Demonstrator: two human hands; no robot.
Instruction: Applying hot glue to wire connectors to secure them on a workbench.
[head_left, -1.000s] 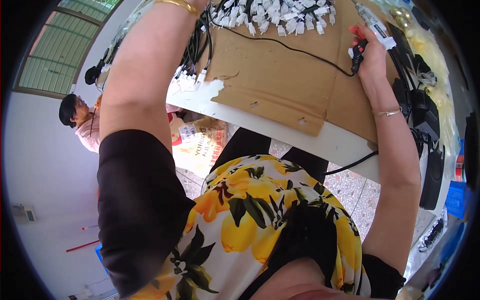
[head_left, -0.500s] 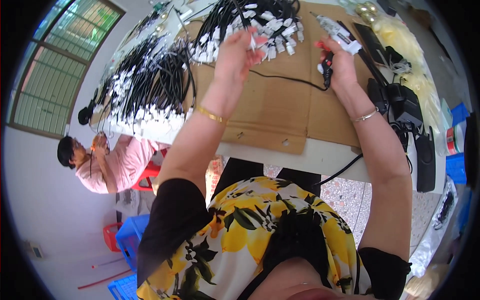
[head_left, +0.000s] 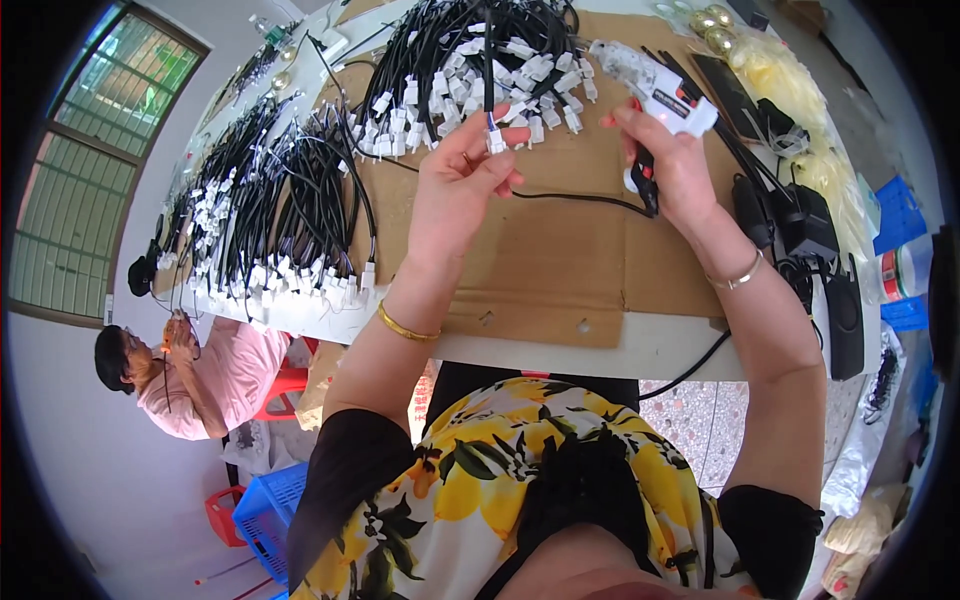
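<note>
Over brown cardboard sheeting (head_left: 560, 255) on the white desk (head_left: 670, 350), one white-plugged black cable (head_left: 489, 95) is pinched in the left grip (head_left: 463, 185), a white plastic glue gun (head_left: 660, 95) in the right grip (head_left: 675, 165), bunched cables (head_left: 325, 200) beside it left unheld.

Cables (head_left: 416, 50) cut by top edge — held connector (head_left: 495, 142) detail seemingly blurred.

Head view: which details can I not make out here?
In the head view:
Central pile of black cables: far side, cut off by the top edge.
Small white plastic connector in the left hand: fine details, too small.
Clear-and-white gun-shaped tool: partly hidden by the right hand.
</note>
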